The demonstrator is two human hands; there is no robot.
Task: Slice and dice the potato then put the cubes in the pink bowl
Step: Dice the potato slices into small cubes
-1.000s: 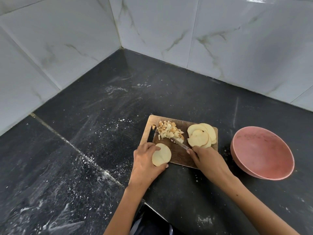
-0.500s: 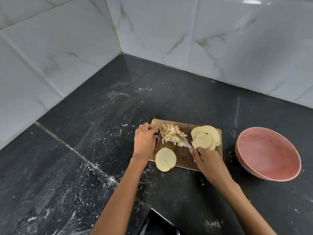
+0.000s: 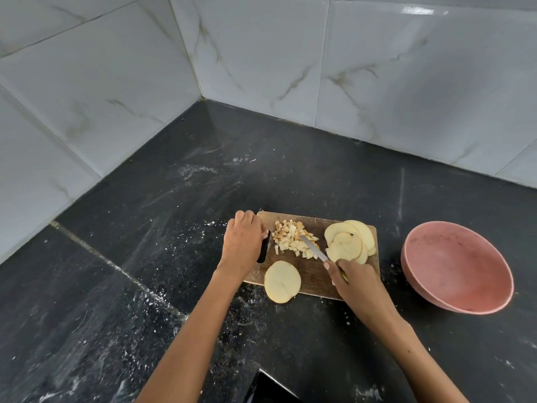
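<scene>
Midway through dicing: the left hand [image 3: 243, 239] grips the handle end of the cutting board [image 3: 312, 276], its fingers curled over the edge, steadying it on the dark bench [image 3: 174, 228]. The right hand [image 3: 356, 282] is closed round the knife [image 3: 314, 248], whose blade lies against the heap of potato cubes [image 3: 292, 237]. One slice [image 3: 282, 281] rests at the near edge of the board, partly overhanging; a stack of uncut slices [image 3: 348, 242] lies at the right end. The pink bowl [image 3: 457, 267], just beside the board, holds no cubes. Judged next: move the cubes clear, then cut the remaining slices into strips and crosswise.
</scene>
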